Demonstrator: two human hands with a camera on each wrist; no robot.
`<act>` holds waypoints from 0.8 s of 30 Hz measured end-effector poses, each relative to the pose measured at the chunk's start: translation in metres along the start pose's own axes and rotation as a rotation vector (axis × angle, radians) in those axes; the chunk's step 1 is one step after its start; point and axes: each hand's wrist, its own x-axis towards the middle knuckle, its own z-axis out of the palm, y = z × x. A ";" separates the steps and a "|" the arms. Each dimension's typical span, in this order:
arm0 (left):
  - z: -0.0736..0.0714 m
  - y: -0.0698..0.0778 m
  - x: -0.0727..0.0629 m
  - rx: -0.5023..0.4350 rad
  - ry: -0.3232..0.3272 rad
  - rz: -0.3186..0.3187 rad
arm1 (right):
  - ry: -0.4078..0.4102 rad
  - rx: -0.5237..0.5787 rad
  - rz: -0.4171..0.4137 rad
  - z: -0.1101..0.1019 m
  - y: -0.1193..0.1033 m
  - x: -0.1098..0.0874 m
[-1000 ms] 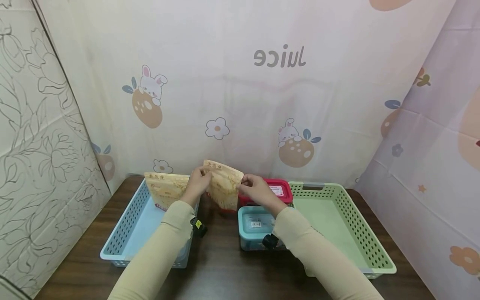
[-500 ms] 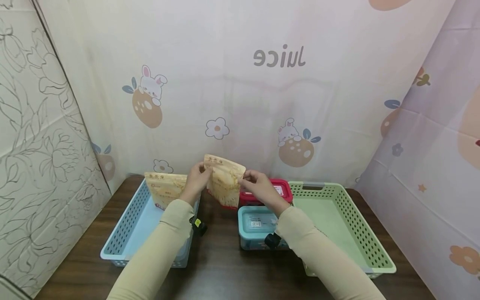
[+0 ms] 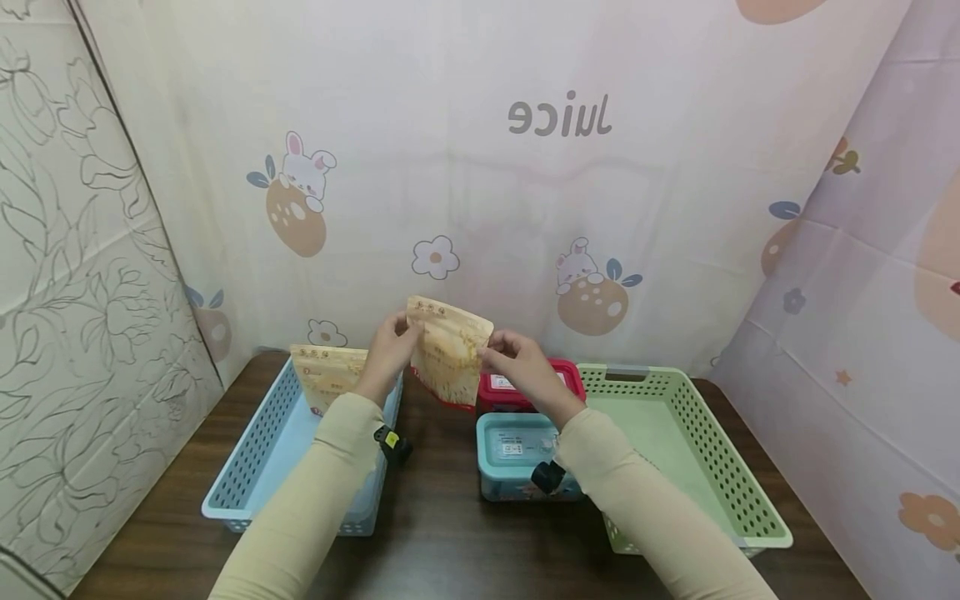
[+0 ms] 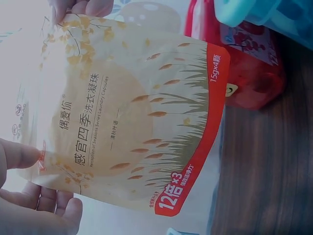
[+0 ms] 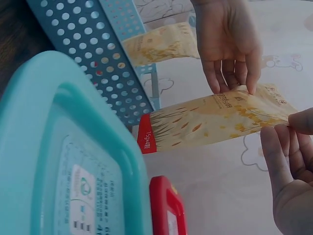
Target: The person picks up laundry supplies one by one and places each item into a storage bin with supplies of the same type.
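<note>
A cream pouch of laundry capsules (image 3: pixel 450 354) with a red bottom band is held up behind the boxes, its printed front towards me. My left hand (image 3: pixel 387 360) pinches its left edge, thumb in front and fingers behind, as the left wrist view shows. At the opposite edge my right hand (image 3: pixel 531 373) pinches the pouch near the top between thumb and fingers. In the right wrist view the pouch (image 5: pixel 205 120) is stretched between both hands. A second, matching pouch (image 3: pixel 322 375) stands in the light blue basket (image 3: pixel 243 454), partly hidden by my left hand.
Right of the held pouch are a red-lidded box (image 3: pixel 567 382) and, in front of it, a teal-lidded box (image 3: pixel 517 446). A green basket (image 3: pixel 652 425) lies at the right, partly under my right sleeve. A printed curtain (image 3: pixel 480 167) hangs behind the dark wooden table (image 3: pixel 450 542).
The held pouch has risen, with both hands still pinching its edges. Its red bottom band now sits higher, and more of the red-lidded box shows. The baskets and boxes have stayed put.
</note>
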 end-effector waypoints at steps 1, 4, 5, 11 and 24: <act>0.000 0.001 0.000 -0.005 0.000 0.005 | -0.002 0.005 -0.006 0.000 -0.001 0.000; -0.002 0.004 0.000 -0.018 0.001 0.006 | -0.008 0.014 -0.016 -0.001 -0.004 0.000; -0.002 0.004 0.000 -0.017 0.001 0.006 | -0.011 0.020 -0.019 -0.001 -0.004 0.000; -0.003 0.007 0.001 -0.022 0.008 0.026 | -0.016 0.022 -0.022 -0.003 -0.007 0.001; -0.004 0.009 -0.003 -0.045 0.006 0.035 | -0.007 -0.002 -0.018 -0.006 -0.009 -0.001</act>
